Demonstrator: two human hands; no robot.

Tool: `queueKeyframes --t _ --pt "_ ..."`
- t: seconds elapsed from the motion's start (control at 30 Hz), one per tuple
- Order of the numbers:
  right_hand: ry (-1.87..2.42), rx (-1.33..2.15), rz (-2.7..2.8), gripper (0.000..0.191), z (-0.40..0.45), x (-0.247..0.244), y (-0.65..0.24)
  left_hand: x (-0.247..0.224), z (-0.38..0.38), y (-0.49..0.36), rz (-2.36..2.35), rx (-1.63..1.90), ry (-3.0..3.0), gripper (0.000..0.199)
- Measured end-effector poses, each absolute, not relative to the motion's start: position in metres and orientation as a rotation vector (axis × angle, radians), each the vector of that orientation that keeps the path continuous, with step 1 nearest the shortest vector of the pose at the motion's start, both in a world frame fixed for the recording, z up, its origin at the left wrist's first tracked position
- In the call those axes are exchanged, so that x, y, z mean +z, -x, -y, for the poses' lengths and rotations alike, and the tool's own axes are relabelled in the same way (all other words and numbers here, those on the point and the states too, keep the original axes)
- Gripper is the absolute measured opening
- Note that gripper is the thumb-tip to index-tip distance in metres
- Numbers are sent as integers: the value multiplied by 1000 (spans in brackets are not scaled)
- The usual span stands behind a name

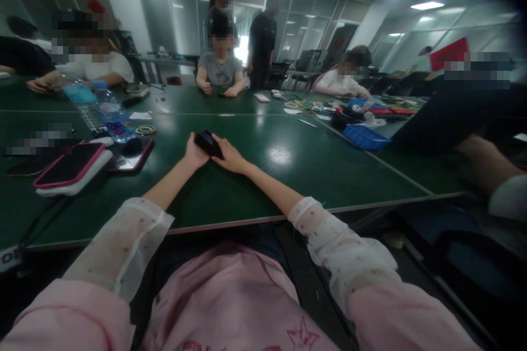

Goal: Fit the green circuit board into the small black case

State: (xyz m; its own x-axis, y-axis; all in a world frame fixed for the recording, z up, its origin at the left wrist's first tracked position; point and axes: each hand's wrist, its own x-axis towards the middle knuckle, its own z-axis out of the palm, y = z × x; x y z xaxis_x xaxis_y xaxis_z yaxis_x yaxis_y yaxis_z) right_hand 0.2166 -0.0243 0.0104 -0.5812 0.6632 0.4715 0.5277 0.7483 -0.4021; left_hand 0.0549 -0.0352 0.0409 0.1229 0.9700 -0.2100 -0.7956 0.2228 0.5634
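Between my two hands is a small black box-shaped object (208, 143), held just over the green table (255, 186); its exact kind does not show. My left hand (195, 153) grips its left side, with the fingers mostly hidden under and behind it. From the right, my right hand (229, 156) closes on the other side, fingers along its top edge and thumb low. Left of my hands, a phone with a dark red edge (132, 154) lies flat on the table.
A pink-edged phone (69, 164) rests on a white item at left, near two plastic bottles (114, 115). On the right are a blue tray (365, 137), tangled cables (302, 105) and a pen (308, 123). Several people sit or stand around; a co-worker's arm (489, 162) is close on my right.
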Motion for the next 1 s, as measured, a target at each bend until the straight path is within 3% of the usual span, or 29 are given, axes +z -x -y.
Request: queueKeyframes --t 1.0 --pt "850 346 2309 78 18 8 -220 40 33 -56 -659 1340 -366 59"
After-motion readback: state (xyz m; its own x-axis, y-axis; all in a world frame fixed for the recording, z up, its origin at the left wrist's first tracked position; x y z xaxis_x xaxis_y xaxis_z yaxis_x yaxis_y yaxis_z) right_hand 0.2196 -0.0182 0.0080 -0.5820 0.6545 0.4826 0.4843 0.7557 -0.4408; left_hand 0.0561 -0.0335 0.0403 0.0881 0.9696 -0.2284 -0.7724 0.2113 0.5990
